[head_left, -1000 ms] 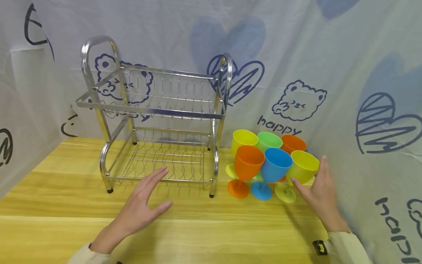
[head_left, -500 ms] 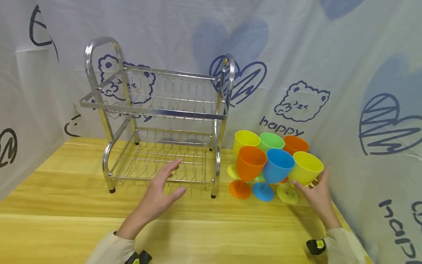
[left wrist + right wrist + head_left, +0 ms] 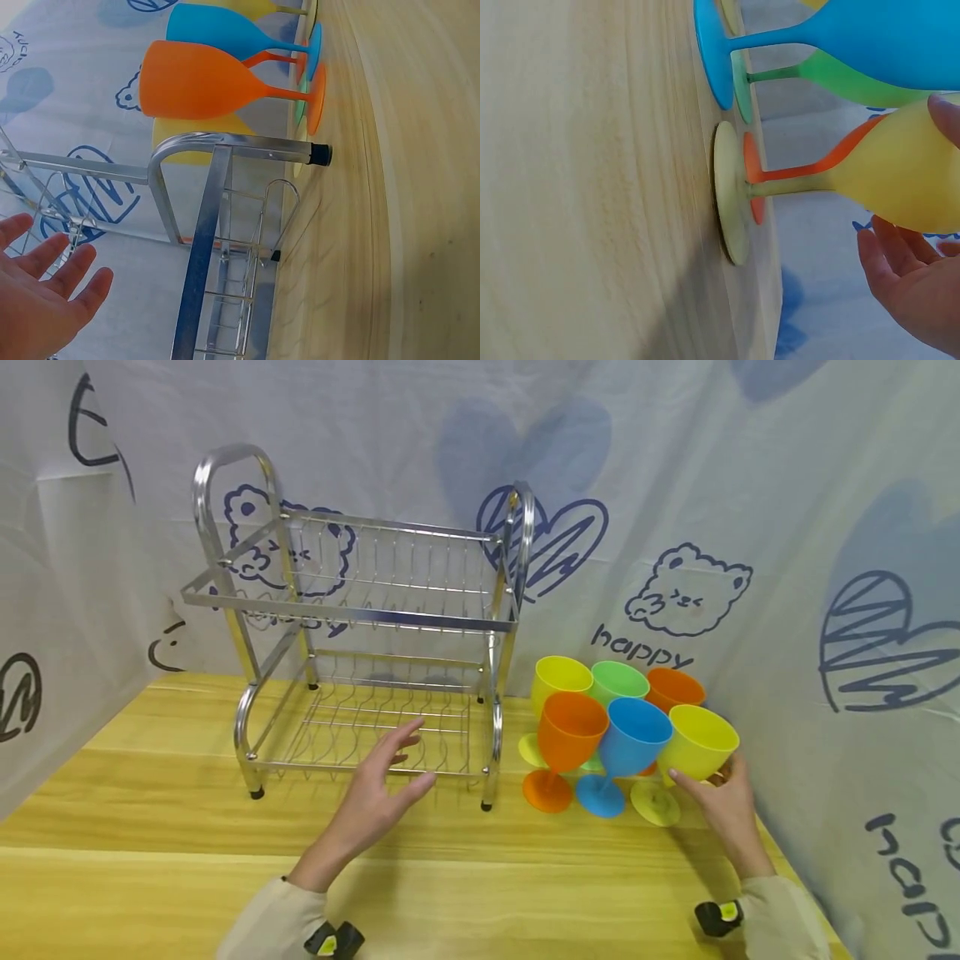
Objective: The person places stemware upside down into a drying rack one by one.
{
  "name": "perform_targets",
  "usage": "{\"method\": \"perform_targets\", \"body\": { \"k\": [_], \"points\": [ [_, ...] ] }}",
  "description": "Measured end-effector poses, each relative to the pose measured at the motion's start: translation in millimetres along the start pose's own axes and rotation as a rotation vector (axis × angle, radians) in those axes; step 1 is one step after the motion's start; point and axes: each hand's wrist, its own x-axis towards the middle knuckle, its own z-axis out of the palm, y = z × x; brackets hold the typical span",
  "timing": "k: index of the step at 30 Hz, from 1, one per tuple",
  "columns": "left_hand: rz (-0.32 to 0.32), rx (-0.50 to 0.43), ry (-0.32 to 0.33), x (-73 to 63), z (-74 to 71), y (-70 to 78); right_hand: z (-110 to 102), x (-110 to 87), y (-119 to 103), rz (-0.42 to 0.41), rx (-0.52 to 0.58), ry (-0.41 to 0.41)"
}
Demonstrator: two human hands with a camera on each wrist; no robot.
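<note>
My right hand (image 3: 726,802) grips the bowl of a yellow plastic goblet (image 3: 693,753), thumb on the near side, fingers curled round the far right side. In the right wrist view, this goblet's foot (image 3: 731,195) is right at the tabletop. To its left stand a blue goblet (image 3: 633,742) and an orange goblet (image 3: 568,745). Behind these are a second yellow goblet (image 3: 561,679), a green goblet (image 3: 619,680) and another orange goblet (image 3: 675,687). My left hand (image 3: 371,802) holds nothing, fingers spread before the lower tier of a metal dish rack (image 3: 360,612).
The two-tier rack stands left of the goblets, its side frame (image 3: 199,270) near the left hand. A printed cloth (image 3: 787,452) hangs behind and to the right, close beside the right hand. The wooden tabletop (image 3: 525,893) stretches out in front.
My right hand has closed in on the front yellow goblet, its fingers now round the bowl. My left hand has moved right along the rack's front. The goblets stay in their places.
</note>
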Motion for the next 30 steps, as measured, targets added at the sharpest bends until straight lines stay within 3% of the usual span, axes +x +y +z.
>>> {"method": "perform_targets", "body": {
  "k": [7, 14, 18, 22, 30],
  "points": [
    [-0.025, -0.024, -0.003, 3.4, 3.3, 1.3, -5.3, -6.3, 2.1, -0.007, 0.014, 0.016],
    [-0.059, -0.047, -0.002, 7.3, 5.6, 2.7, -12.4, -9.7, -3.1, -0.09, 0.172, 0.062],
    [-0.046, -0.058, 0.003, 8.9, 6.1, 3.1, -17.2, -14.6, -13.6, -0.097, 0.306, 0.102],
    [-0.04, -0.069, 0.004, 10.4, 6.2, 3.9, -20.3, -22.6, -29.0, -0.101, 0.372, 0.127],
    [-0.035, -0.1, 0.014, 14.5, 7.8, 6.3, -13.8, -39.7, -59.2, -0.22, 0.161, 0.093]
  ]
}}
